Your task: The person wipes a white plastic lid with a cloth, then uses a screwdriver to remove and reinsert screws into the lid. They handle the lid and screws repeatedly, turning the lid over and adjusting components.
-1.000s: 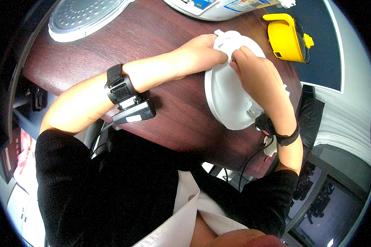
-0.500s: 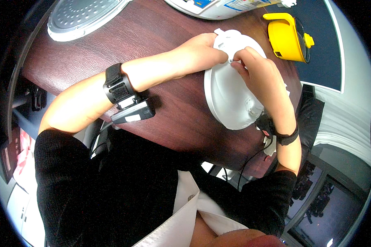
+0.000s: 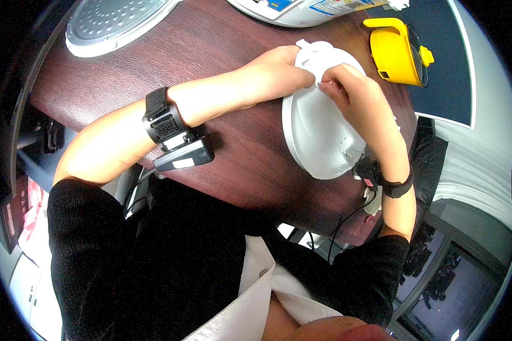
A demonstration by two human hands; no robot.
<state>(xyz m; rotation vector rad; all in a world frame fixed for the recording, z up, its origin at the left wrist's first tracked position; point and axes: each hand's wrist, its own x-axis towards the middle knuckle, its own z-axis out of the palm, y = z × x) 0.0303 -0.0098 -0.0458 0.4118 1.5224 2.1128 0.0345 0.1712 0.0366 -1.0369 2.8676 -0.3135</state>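
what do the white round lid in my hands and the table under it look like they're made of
The white round lid looks like moulded plastic, matte with a soft sheen, with small tabs at its rim. The dark reddish-brown table has a fine leather-like grain, so probably a textured laminate or vinyl surface rather than bare wood.

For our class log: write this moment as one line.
left hand: gripping white lid rim | right hand: pinching lid top | lid: on brown table | yellow case: apart
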